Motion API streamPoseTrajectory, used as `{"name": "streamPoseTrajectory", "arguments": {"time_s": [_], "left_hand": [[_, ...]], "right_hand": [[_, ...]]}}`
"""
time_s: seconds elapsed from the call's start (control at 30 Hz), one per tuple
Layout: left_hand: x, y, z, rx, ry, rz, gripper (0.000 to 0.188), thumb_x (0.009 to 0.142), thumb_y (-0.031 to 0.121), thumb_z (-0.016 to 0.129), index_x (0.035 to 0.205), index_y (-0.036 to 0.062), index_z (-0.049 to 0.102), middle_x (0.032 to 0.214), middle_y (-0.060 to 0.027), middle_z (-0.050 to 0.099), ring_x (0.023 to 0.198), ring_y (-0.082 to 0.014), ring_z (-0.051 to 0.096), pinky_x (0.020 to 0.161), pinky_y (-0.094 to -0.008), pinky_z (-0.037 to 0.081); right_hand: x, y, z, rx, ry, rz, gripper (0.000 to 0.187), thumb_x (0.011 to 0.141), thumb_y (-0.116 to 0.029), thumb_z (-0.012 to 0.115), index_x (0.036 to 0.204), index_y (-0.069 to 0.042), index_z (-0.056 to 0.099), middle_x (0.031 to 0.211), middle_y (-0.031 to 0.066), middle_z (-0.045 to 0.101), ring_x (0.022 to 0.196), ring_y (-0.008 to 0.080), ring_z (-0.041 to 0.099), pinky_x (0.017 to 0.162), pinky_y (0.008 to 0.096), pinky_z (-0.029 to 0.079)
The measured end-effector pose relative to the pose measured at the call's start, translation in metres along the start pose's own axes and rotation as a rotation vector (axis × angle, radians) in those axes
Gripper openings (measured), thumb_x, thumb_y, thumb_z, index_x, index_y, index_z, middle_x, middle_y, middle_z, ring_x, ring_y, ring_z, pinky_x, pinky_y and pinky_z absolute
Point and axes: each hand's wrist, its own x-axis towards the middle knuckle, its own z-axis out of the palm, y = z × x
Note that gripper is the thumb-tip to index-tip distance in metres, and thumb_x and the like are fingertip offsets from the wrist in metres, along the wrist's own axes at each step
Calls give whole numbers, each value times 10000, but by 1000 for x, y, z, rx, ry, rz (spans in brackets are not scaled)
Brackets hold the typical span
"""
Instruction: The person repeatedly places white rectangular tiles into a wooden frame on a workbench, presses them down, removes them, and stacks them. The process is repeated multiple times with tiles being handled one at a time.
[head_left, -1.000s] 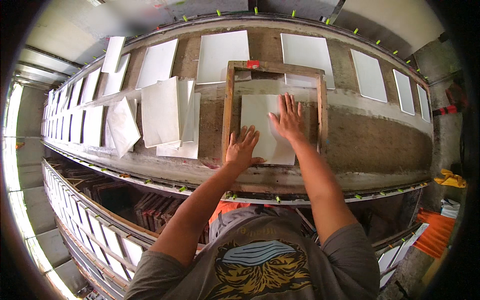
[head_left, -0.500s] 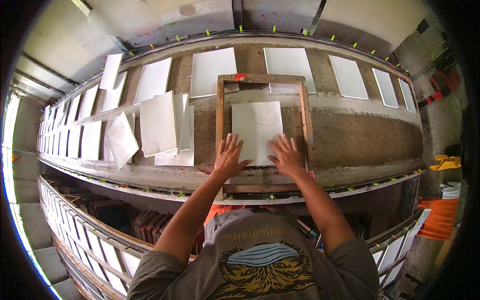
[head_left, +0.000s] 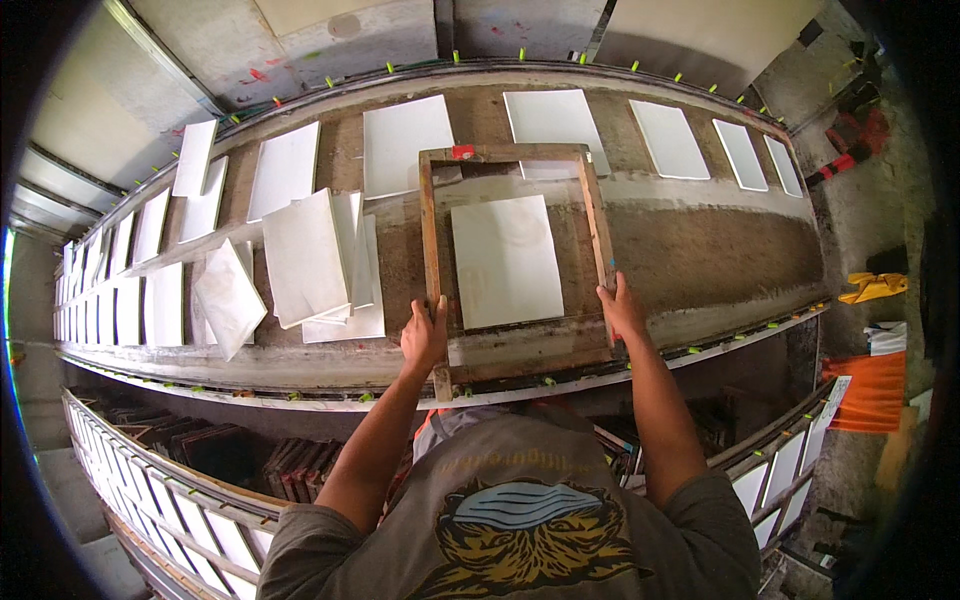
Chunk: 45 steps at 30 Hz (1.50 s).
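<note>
A rectangular wooden frame (head_left: 520,153), with a red patch on its far bar, is over the long table's brown surface. Inside its outline lies a white sheet (head_left: 507,262) with a faint stain. My left hand (head_left: 425,337) has its fingers wrapped round the frame's left bar, low down. On the right bar, my right hand (head_left: 623,310) grips in the same way. Whether a mesh spans the frame, or whether it rests on the table or is slightly raised, I cannot tell. Left of it, several white sheets (head_left: 300,258) lie in an uneven, overlapping pile.
White sheets (head_left: 408,145) line the table's far side, and more run off left. Green pegs (head_left: 456,56) stud the rails along both long edges. Below the near edge are dark stacked frames (head_left: 300,468). Another table with white sheets (head_left: 230,525) stands behind me; orange cloth (head_left: 868,388) hangs right.
My hands have moved from lying spread on the white sheet, outward to the frame's two side bars, and closed on them. The whole view has shifted slightly.
</note>
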Motion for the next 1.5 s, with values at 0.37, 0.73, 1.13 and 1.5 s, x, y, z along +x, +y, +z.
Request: {"name": "streamPoseTrajectory", "arguments": {"time_s": [0.37,0.73,1.13,1.5], "left_hand": [[-3,28,-21,-72,139,105,500,987,547,558,1040,54,493,831,-250,673,797,-479,663,681,-548,496],[-38,146,8,-142,237,120,439,998,475,588,1047,42,530,851,-216,688,791,-440,680,695,-510,521],[-66,243,115,-61,89,51,543,1001,561,522,1073,23,555,818,-235,686,801,-441,681,712,-517,510],[-78,253,170,-42,116,124,467,1009,510,538,1070,47,519,836,-253,674,806,-479,658,686,-549,504]], "right_hand": [[4,-1,-24,-222,193,-221,661,1053,-401,483,1548,0,303,1206,225,674,1010,401,685,855,506,540],[45,64,-117,-145,308,-357,590,1044,-374,527,1453,34,412,896,169,707,712,316,692,619,455,548],[84,177,-178,-126,47,-103,664,1059,-396,481,1545,21,308,1417,257,545,1213,395,609,985,506,512],[101,254,-158,-120,165,-204,683,1065,-415,457,1541,48,299,1346,263,601,1130,406,656,909,499,550]]}}
